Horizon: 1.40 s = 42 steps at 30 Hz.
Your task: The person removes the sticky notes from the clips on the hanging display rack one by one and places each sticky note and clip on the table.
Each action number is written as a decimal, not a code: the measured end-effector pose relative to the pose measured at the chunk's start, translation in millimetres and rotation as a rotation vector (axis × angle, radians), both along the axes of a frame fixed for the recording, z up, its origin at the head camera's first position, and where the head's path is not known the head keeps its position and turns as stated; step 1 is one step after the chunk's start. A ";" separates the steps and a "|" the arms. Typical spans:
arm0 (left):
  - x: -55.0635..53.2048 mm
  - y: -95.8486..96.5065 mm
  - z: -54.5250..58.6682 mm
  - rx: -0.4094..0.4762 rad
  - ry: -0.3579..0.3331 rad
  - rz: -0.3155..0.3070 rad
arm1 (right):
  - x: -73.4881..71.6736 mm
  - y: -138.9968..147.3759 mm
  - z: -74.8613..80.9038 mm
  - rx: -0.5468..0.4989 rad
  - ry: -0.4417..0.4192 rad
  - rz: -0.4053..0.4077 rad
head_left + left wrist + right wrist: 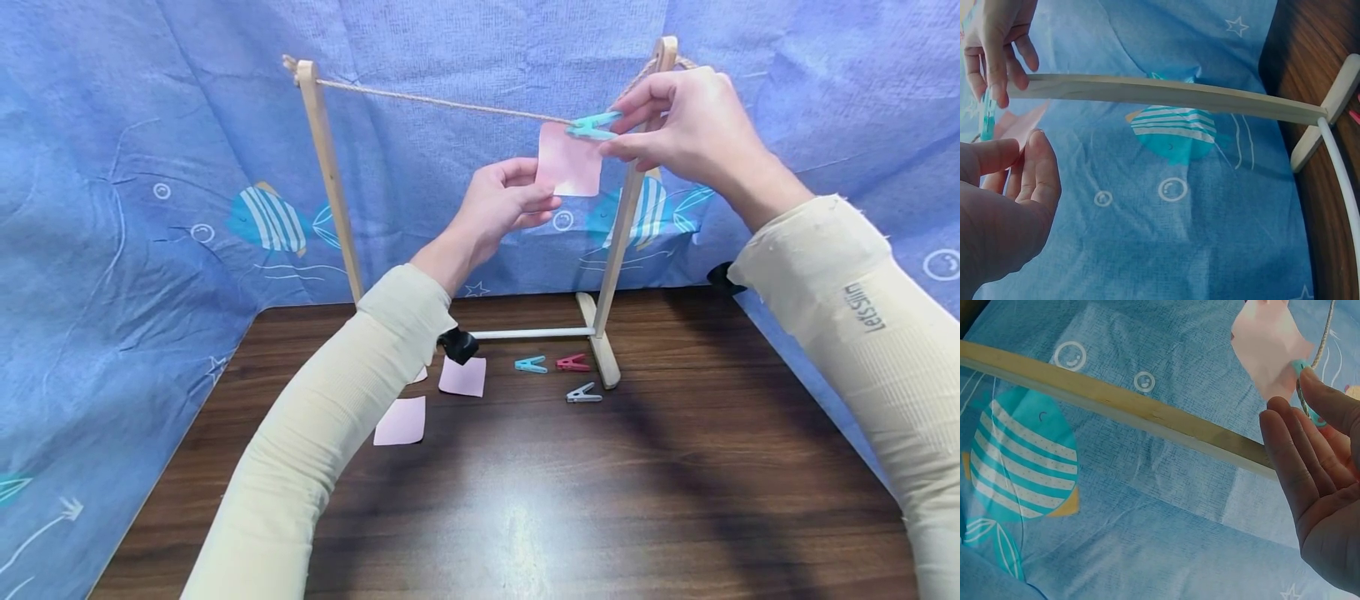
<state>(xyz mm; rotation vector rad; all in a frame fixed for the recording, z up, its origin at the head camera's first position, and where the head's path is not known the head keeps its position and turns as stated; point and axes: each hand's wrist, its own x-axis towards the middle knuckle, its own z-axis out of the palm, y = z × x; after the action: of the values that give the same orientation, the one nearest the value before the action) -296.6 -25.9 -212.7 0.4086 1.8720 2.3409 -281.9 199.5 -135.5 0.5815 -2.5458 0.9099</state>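
Observation:
My left hand (504,200) pinches a pink square of paper (570,162) by its lower left corner, thumb in front. With thumb and fingers, my right hand (686,125) pinches the handle end of a turquoise clothespin (595,125). The clothespin's nose is at the twine line (450,103) and overlaps the paper's top edge in the head view. Seen from the left wrist, the paper (1022,125) is edge-on beside the clothespin (988,115). From the right wrist, the twine (1324,331) runs along the clothespin (1300,369) at my fingertips.
A wooden stand with two posts (330,175) carries the line; a white bar (532,333) joins them low down. On the brown table (600,500) lie blue (531,364), red (573,362) and grey (583,393) clothespins. Pink papers (401,421) lie left, one partly behind my sleeve.

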 end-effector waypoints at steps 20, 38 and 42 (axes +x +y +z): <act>2.0 -4.6 1.5 -0.043 0.023 0.005 | -1.9 2.8 -4.9 -0.143 -0.053 0.064; 1.4 -8.3 -4.6 -0.063 0.042 0.021 | -6.7 5.8 -21.4 -0.286 -0.052 0.108; 1.1 -9.8 -7.0 -0.064 0.050 0.024 | -7.1 5.4 -26.1 -0.333 -0.036 0.122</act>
<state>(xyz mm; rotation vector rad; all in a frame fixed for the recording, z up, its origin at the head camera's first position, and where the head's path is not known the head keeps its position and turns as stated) -295.5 -35.7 -219.8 0.4439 1.9789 2.3001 -289.0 204.9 -161.7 0.6251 -2.3344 1.3629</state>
